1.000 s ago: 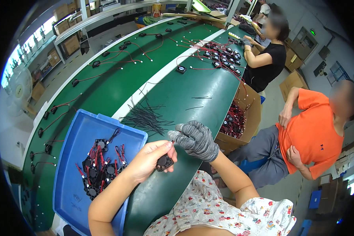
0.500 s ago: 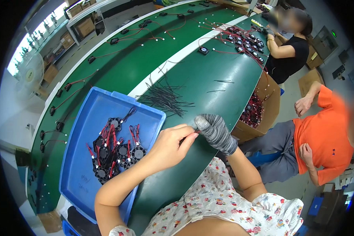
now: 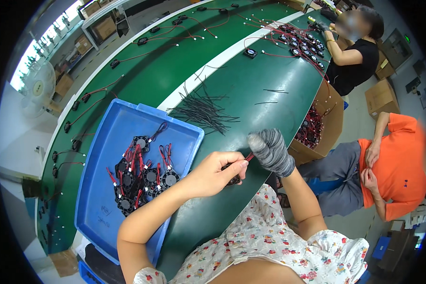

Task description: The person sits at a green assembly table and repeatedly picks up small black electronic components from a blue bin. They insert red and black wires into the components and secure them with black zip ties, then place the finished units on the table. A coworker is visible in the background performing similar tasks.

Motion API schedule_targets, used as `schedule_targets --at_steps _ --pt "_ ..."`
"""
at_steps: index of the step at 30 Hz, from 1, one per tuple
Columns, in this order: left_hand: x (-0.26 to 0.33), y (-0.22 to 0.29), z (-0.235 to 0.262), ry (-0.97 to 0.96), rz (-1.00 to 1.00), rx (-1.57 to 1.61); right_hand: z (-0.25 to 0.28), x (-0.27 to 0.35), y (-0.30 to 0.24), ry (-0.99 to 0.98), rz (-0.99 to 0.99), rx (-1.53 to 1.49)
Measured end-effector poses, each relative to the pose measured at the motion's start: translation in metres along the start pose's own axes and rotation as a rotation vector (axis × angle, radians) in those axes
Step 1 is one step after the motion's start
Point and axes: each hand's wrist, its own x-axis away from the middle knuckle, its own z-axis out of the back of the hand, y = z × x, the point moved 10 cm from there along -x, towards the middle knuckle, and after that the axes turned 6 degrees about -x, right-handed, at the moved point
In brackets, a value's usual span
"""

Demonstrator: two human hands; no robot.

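Note:
My left hand (image 3: 213, 176) is closed around a small black cooling fan (image 3: 233, 179), mostly hidden by the fingers. Its red and black wires (image 3: 250, 156) run from the left thumb and forefinger to my right hand (image 3: 272, 152). That hand wears a grey knitted glove, its fingers bent together over the wires. Left of my hands, a blue tray (image 3: 92, 189) holds several black fans (image 3: 128, 179) with bundled red wires. Just beyond my hands lies a loose pile of thin black ties (image 3: 204, 112) on the green table (image 3: 251, 113).
Beyond a white divider (image 3: 170, 101), fans with trailing wires lie along a green conveyor (image 3: 142, 75). More fans (image 3: 303, 45) cover the far table. An open carton (image 3: 333, 123) of wired fans stands against the table's right edge. Two people (image 3: 352, 64) are at the right.
The fan now shows below my left fingers, and more red wire shows between my hands. The view has shifted slightly. The person in orange has brought both hands together.

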Motion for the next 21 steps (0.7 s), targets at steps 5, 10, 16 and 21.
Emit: schedule_targets --at_steps 5,10,16,21 --pt "0.0 -0.009 0.013 0.101 0.053 0.014 0.062 -0.016 0.058 0.326 -0.159 -0.173" --pt "0.001 0.001 0.028 0.219 0.005 0.178 0.11 -0.039 0.095 0.172 -0.16 0.743" --pt "0.002 0.005 0.033 0.256 -0.017 0.246 0.103 -0.043 0.101 0.094 -0.106 0.97" --pt "0.0 0.008 0.033 0.226 -0.074 0.277 0.054 -0.021 0.093 0.187 -0.295 -0.223"
